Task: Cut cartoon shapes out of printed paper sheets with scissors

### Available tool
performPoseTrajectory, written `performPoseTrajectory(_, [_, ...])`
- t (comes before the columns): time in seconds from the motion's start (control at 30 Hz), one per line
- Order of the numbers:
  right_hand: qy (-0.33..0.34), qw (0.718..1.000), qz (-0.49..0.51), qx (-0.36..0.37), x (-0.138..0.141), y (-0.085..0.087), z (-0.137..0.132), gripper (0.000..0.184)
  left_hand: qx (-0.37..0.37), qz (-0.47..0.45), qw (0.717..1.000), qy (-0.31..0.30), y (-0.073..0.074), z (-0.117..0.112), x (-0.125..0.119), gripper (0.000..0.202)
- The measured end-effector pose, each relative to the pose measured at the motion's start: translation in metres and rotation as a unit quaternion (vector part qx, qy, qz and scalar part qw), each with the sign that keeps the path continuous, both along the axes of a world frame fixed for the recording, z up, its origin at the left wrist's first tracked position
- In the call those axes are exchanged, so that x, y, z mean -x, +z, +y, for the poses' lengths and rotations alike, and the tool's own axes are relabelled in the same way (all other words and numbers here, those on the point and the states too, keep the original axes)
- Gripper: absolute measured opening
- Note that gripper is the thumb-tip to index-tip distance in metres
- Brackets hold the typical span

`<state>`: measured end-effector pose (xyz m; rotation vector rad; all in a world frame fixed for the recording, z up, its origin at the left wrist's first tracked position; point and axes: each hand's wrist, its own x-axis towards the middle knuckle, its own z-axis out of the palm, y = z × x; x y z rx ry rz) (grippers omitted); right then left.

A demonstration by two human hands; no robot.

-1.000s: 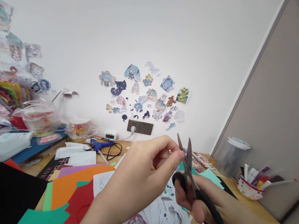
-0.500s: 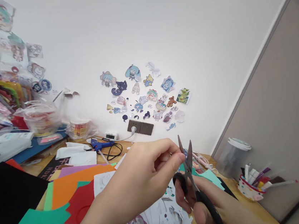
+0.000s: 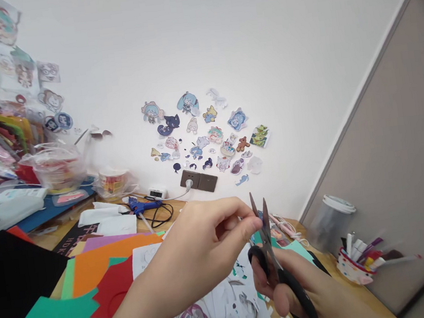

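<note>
My left hand [image 3: 203, 252] is raised over the desk, thumb and forefinger pinched on a tiny piece I cannot make out, held right at the scissor blades. My right hand [image 3: 304, 296] grips black-handled scissors [image 3: 275, 259], fingers through the loops, blades pointing up and nearly closed beside the left fingertips. Below the hands lie white sheets printed with cartoon figures [image 3: 222, 316].
Coloured paper sheets [image 3: 95, 274] in orange, red, green and black cover the desk's left. A blue glue gun [image 3: 143, 205] with its cord lies near the wall sockets [image 3: 198, 180]. A pen cup [image 3: 356, 264] and a lidded container [image 3: 330, 222] stand at the right. Stickers cover the wall.
The scissor blades have closed a little, and both hands have shifted slightly left and down. The left pinch stays at the blades.
</note>
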<state>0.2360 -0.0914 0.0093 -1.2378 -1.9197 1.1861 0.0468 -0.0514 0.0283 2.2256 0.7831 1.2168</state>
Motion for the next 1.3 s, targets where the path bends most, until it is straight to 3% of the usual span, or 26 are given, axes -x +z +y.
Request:
performPoseTrajectory(0.2, [0.005, 1.0, -0.006, 0.027, -0.0026, 0.0005, -0.001, 0.056, -0.005, 0.009, 1.0, -0.003, 0.0, 0.0005, -0.0002, 0.024])
performPoseTrajectory(0.67, [0.006, 1.0, 0.003, 0.002, -0.0004, 0.0008, 0.0012, 0.05, -0.014, 0.004, 1.0, 0.008, -0.0005, -0.0008, 0.0011, 0.022])
performPoseTrajectory(0.9, [0.013, 0.999, -0.002, 0.047, -0.001, 0.0031, -0.0011, 0.056, -0.009, -0.001, 1.0, -0.017, 0.0012, -0.0009, 0.0, 0.02])
performPoseTrajectory(1.13, [0.004, 1.0, 0.01, 0.008, 0.0004, 0.0, 0.0004, 0.055, -0.005, -0.012, 1.0, -0.009, -0.0016, -0.0027, 0.0005, 0.018])
performPoseTrajectory(1.3, [0.01, 0.999, 0.02, 0.022, 0.001, -0.0018, 0.0016, 0.054, 0.0, -0.017, 1.0, -0.013, 0.0006, -0.0035, -0.0004, 0.018])
